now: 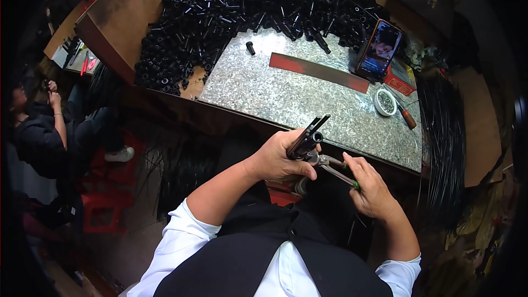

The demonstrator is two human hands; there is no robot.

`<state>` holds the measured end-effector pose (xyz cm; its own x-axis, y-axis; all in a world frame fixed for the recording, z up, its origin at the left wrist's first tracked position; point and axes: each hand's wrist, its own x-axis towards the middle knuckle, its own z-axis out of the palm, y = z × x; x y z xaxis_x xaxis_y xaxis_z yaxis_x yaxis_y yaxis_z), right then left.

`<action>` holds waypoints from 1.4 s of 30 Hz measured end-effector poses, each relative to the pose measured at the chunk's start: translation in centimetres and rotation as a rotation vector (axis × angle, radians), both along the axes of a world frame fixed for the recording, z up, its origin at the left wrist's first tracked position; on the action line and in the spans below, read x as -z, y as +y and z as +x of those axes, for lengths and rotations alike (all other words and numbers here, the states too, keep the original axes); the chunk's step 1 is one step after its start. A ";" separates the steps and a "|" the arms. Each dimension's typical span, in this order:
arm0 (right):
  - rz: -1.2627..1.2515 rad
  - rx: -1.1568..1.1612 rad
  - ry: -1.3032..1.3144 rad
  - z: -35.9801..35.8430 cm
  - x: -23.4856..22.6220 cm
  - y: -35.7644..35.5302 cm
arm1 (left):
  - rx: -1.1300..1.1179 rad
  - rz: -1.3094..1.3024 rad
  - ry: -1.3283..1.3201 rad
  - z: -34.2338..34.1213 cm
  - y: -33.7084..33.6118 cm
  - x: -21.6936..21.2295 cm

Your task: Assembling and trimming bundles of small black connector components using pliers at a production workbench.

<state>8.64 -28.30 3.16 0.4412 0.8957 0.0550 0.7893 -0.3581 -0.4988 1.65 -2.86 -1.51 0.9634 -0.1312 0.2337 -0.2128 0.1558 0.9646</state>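
We see the left hand (290, 155) closed around a black part (306, 142), clamped between the thumb below and the fingers behind. The part sits in the hand above the near edge of the slab (335, 107), tilted, its far end pointing up and to the right. Its round open end and slim rods stick out past the grip, while the fingers hide the rest, so we cannot tell how much lies inside the palm.

In the right hand (372, 186) we find pliers (333, 166), their handles spread apart and lying against the fingers and palm; one handle ends in green. The pliers' metal head is just beside the left thumb, at the lower right of the part, and we cannot tell whether its jaws bite on it.

On the slab, well apart from both hands, we see a loose piece (250, 48), a reddish strip (319, 72), a white bowl (385, 102) of small bits, a screwdriver (407, 116) just beside it and an upright phone (379, 50). Behind them we have a wide heap (264, 3) of black pieces, and off to the left sits another person (49, 132)
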 end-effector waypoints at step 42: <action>0.262 0.030 -0.294 2.0 3.3 2.9 | -0.046 -0.299 0.089 -1.0 -0.1 0.1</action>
<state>10.65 -25.36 -0.19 0.3983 0.8216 0.4078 0.9032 -0.2737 -0.3306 0.68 -3.00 -1.64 0.9851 -0.0255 0.1704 -0.1433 0.4277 0.8925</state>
